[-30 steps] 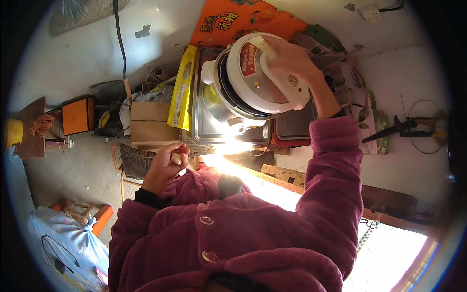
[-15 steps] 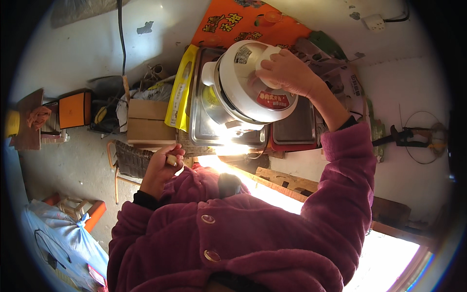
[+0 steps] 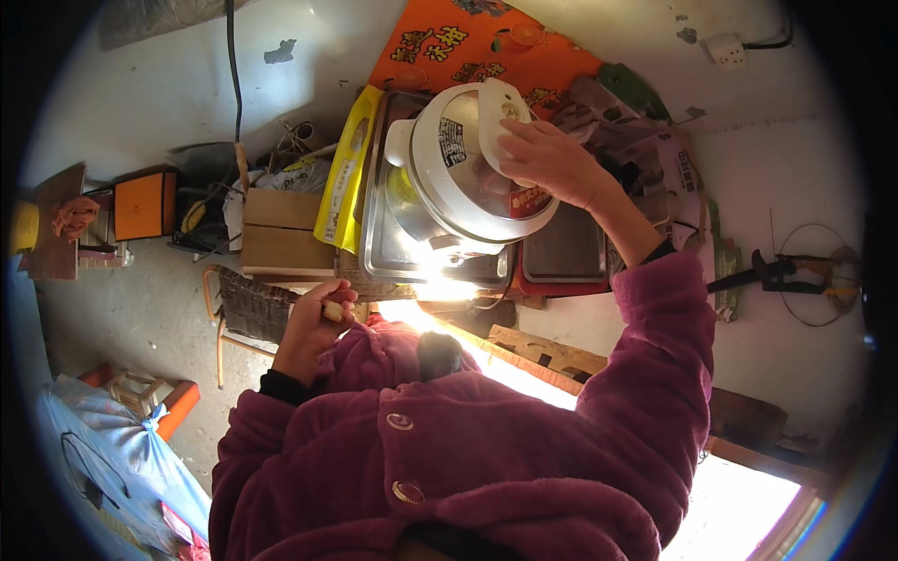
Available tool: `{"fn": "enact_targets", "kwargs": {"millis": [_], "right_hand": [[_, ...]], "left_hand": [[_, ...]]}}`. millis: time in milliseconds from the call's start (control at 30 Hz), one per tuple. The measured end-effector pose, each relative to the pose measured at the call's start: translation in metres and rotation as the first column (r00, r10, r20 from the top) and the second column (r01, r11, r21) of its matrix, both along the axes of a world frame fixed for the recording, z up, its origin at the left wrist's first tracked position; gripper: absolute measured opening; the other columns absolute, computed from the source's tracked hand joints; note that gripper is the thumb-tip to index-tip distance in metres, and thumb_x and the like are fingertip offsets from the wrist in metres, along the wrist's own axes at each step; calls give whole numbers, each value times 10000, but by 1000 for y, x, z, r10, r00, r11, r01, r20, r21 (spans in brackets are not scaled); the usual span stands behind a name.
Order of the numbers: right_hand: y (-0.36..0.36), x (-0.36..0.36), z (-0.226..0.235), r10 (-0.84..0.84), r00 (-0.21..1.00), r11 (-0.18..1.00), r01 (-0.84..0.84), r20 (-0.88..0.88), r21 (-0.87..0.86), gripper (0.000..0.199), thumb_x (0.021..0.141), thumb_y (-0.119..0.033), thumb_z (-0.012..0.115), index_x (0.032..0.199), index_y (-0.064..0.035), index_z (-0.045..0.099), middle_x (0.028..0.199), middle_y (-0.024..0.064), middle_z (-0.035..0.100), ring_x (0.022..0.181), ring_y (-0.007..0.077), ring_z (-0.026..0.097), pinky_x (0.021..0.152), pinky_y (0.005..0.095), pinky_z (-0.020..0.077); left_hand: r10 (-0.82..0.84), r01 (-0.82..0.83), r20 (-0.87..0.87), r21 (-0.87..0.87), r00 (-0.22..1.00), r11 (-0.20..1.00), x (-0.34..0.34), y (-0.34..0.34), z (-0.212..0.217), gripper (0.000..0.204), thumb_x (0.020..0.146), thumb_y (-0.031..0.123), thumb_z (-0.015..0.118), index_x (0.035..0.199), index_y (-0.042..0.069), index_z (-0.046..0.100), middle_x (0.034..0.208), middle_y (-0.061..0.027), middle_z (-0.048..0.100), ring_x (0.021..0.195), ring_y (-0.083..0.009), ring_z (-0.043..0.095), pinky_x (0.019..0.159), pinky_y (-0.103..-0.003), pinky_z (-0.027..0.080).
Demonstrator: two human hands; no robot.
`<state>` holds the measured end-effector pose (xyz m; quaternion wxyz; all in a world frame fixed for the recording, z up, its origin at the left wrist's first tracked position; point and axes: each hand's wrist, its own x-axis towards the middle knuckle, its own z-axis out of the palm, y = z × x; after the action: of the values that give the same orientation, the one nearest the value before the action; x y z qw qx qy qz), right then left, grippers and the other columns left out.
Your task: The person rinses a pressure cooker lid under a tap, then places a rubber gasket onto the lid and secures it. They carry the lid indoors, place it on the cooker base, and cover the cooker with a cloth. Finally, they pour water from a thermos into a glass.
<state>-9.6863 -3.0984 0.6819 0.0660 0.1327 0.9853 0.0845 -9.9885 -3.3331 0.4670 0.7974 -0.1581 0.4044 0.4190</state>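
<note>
— Right hand [image 3: 552, 166]?
— Ours grips the handle [image 3: 489, 120]; left hand [image 3: 313, 323], curled round a pale piece [image 3: 333, 310] (kind unclear).
— Lid [image 3: 470, 178]?
— One, atop the cooker [image 3: 412, 208], on the tray [image 3: 381, 249]: we should turn it level, without tipping.

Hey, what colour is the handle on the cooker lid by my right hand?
The handle is white, best seen in the head view.

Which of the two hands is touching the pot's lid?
The right hand, its fingers on the lid by its white handle. The left hand is apart from the pot, curled near the purple coat.
</note>
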Motion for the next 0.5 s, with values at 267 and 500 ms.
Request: {"fn": "enact_targets", "kwargs": {"millis": [267,500], "right_hand": [[-13,-6,-22,-898,384,440,772,-215,-459,599,750,-378,671,1238,-75,500,1185,220,520,1078,387,545,877,443,462],[1,-20,-31,-931,358,353,821,-77,-449,608,663,-296,651,1195,-17,550,1171,247,521,1028,373,579,850,412,478]], "left_hand": [[-12,12,49,0,999,1000,5,4,-7,166,874,158,625,954,19,585,840,-111,608,668,-165,546,543,-272,477],[-49,40,133,70,990,997,7,7,9,170,889,134,584,981,-9,567,885,-159,614,755,-228,585,644,-339,510]]}}
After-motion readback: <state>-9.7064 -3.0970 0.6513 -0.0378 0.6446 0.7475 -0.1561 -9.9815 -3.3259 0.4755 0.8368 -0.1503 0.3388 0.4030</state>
